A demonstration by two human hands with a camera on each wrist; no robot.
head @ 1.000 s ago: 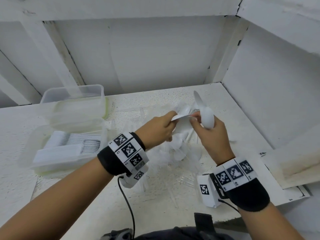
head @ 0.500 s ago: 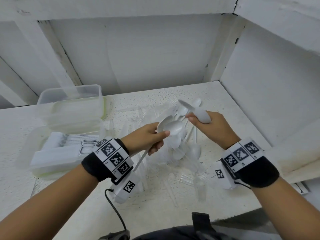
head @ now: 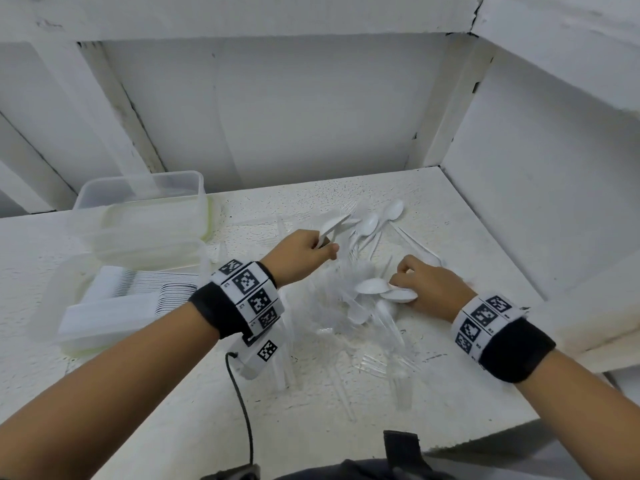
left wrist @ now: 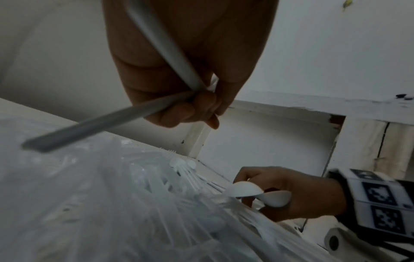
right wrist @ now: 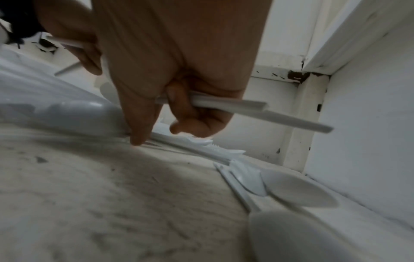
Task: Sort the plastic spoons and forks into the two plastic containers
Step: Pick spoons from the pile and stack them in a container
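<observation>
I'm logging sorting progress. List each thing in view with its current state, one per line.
Left hand: grips white spoons by the handles, raised above the pile.
Right hand: holds white spoons, low at the pile.
Loose pile of cutlery: unsorted, spread on the table.
Far container: open; contents unclear.
Near container: open, holds a neat row of stacked white cutlery.

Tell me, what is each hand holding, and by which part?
Left hand grips white plastic spoons by their handles. Right hand grips white plastic spoons by their handles too.
</observation>
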